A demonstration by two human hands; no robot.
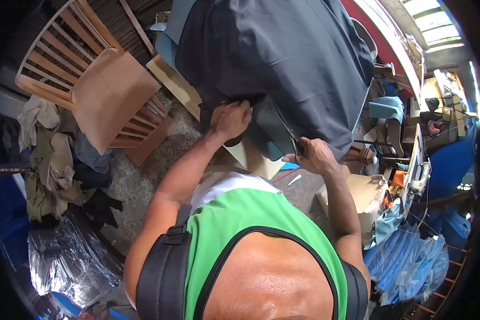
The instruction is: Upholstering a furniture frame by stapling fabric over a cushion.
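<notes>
A large sheet of black fabric (pixel 282 53) drapes over something bulky in front of me. A grey-green piece of material (pixel 266 122) shows at its near edge, between my hands. My left hand (pixel 232 118) is closed on the near edge of the black fabric, its fingertips partly hidden in the folds. To the right, my right hand (pixel 316 154) grips the handles of a pair of scissors (pixel 290 130). Their blades point away from me and to the left, lying against the grey-green material and the black fabric's edge. What supports the fabric is mostly covered.
Wooden chair (pixel 114 90) with slatted back stands at the left. Beyond it lie heaped cloths (pixel 45 154) and shiny plastic wrap (pixel 72 261). On the right are a cluttered bench (pixel 410 154), a cardboard box (pixel 357 194) and blue plastic bags (pixel 410 261). Scraps lie on the concrete floor (pixel 138 186).
</notes>
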